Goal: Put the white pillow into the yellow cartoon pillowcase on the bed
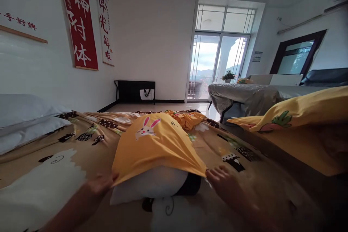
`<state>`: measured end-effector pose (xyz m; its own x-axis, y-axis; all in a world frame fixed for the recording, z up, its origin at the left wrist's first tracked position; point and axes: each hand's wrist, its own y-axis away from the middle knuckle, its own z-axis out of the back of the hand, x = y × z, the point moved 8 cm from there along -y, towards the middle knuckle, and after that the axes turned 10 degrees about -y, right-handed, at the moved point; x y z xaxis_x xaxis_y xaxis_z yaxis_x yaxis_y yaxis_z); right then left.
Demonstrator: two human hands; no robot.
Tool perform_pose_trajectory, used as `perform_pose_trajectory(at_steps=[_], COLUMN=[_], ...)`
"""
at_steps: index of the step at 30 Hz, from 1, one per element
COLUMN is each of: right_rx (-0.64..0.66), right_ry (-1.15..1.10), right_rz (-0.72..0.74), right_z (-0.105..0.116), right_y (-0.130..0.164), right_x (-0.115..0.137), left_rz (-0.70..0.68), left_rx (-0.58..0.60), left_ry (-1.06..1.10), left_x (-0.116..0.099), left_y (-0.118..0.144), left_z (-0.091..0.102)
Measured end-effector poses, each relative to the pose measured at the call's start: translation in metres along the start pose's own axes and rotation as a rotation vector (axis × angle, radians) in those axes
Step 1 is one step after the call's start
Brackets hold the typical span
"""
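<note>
While stretched taut, yellow pillowcase (pixel 154 145): located centrally on patterned sheet (pixel 95 156); rabbit print and small lettering facing up; mouth turned toward the wearer, spread wide between two corners.
White pillow (pixel 144 185): lying flat beneath the pillowcase, near end exposed at the mouth, far part covered by yellow fabric. Cannot tell how far inserted.
Dark patch (pixel 191 185): visible at the right side of the mouth, just beside the white fabric. Cannot tell whether part of the pillow.
Left hand (pixel 102 184): positioned at the left corner of the mouth; fingers closed on the hem, slightly blurred.
Right hand (pixel 220 179): positioned at the right corner of the mouth; fingers clenched on the hem, pulling the edge into a point.
Crumpled yellow cloth (pixel 189 119): lying on the sheet, just beyond the far end of the pillowcase.
Carrot-print yellow fabric (pixel 307 107): located at far right, well apart from both hands; underside in shadow.
White pillows (pixel 29 112): stacked at far left on the sheet.
Wall: fitted with red banner (pixel 81 25) and white banner (pixel 104 25), hung side by side.
Surface (pixel 244 94): draped with grey cover; carrying potted plant (pixel 228 76); placed near glass door (pixel 206 61).
White bag (pixel 147 94): standing low against black panel (pixel 127 90).
</note>
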<state>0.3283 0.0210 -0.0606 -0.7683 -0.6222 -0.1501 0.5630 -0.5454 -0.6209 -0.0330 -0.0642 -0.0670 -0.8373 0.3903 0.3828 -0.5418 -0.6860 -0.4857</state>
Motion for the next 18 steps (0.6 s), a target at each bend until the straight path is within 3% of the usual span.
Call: perform_pose_trajectory(at_steps=[3, 5, 6, 8, 10, 13, 18], right_rx=[-0.074, -0.121, -0.127, -0.123, -0.111, -0.093, -0.051], right_ry=[0.071, 0.092, 0.089, 0.04, -0.03, -0.106, -0.158], right_rz=[0.09, 0.057, 0.042, 0.043, 0.075, 0.044, -0.029], right_z=[0.039, 0.05, 0.047, 0.028, 0.002, -0.027, -0.032], right_y=[0.0, 0.008, 0.014, 0.031, 0.049, 0.066, 0.068], right_x=[-0.004, -0.004, -0.002, 0.008, 0.019, 0.021, 0.013], left_rz=[-0.033, -0.033, -0.03, -0.037, -0.025, 0.097, 0.248], left_rx=[-0.104, -0.15, -0.155, -0.119, -0.038, 0.062, 0.079], left_ry=[-0.165, -0.224, -0.223, -0.154, -0.017, 0.176, 0.327], left_x=[0.006, 0.001, -0.005, -0.025, -0.044, -0.052, -0.035], left_y=[-0.004, -0.003, -0.001, 0.008, 0.02, 0.037, 0.049], left_z=[0.061, 0.081, 0.081, 0.062, 0.029, -0.011, -0.022])
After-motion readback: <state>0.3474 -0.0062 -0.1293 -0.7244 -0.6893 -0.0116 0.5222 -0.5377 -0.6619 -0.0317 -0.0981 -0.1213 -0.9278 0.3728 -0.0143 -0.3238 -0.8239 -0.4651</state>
